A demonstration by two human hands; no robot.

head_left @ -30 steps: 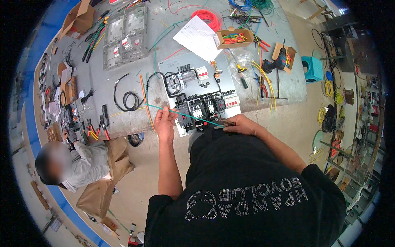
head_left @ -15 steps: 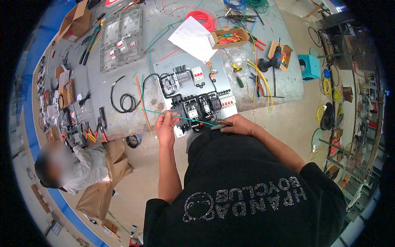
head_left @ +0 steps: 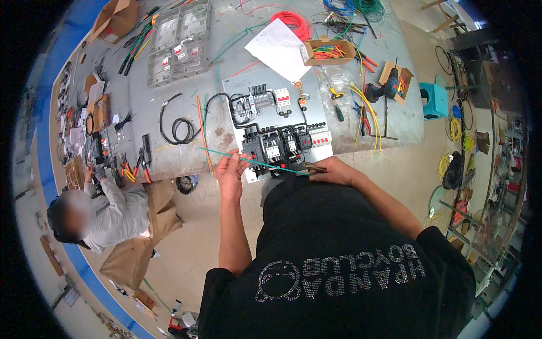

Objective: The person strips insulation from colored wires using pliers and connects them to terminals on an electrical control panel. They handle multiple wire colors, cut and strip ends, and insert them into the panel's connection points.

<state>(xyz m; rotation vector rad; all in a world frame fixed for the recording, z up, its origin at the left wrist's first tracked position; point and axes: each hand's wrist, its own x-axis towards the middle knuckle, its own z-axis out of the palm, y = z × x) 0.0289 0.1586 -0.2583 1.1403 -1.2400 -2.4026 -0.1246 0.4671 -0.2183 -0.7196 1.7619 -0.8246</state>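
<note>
Left hand (head_left: 230, 171) pinching a green wire (head_left: 254, 162) above the table edge (head_left: 169, 164); right hand (head_left: 334, 171) closed on the other end, seemingly with pliers (head_left: 309, 167), near the panel (head_left: 282, 127).

Both forearms come up from the lower part of the frame and meet near its middle. The left arm rises almost straight from the lower centre; it is bare, and the elbow is bent only a little. The left hand (head_left: 230, 172) is just left of the centre, fingers curled together in a closed pinch grip, with the thumb against the fingertips. The right arm enters from the lower right and runs diagonally up and to the left. The right hand (head_left: 333, 171) is slightly right of the centre, knuckles upward, fingers folded in a closed grip. The two hands are at about the same height, apart from each other.
</note>
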